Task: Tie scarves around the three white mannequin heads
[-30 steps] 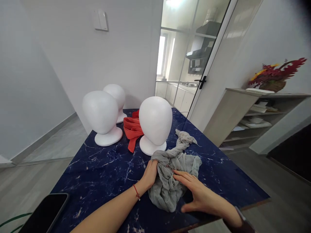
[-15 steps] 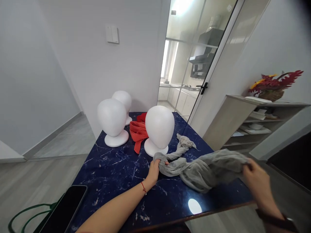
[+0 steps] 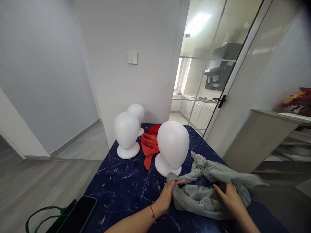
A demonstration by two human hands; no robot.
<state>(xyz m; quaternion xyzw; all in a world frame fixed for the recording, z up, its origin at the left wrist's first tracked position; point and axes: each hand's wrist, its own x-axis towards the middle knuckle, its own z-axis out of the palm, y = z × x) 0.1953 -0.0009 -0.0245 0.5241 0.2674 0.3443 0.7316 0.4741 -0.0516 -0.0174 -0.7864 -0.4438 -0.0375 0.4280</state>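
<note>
A grey scarf [image 3: 209, 191] lies bunched on the dark blue marbled table [image 3: 126, 191]. My left hand [image 3: 167, 197] is closed on the scarf's left end, just in front of the nearest white foam head [image 3: 173, 147]. My right hand [image 3: 230, 199] is buried in the scarf's middle folds, fingers curled into the cloth. A red scarf [image 3: 149, 145] lies between the foam heads. Two more foam heads stand behind, one [image 3: 126, 132] to the left and one [image 3: 137, 113] at the far end.
A dark phone [image 3: 77, 216] lies at the table's near left corner, by a green loop [image 3: 41, 213]. A glass door [image 3: 218, 94] and a wooden shelf unit [image 3: 267, 136] stand to the right. A wall is behind the table.
My right hand came back in from the far right and now digs into the scarf's middle. The scarf, stretched out before, is bunched on the table again. The view tilted upward.
</note>
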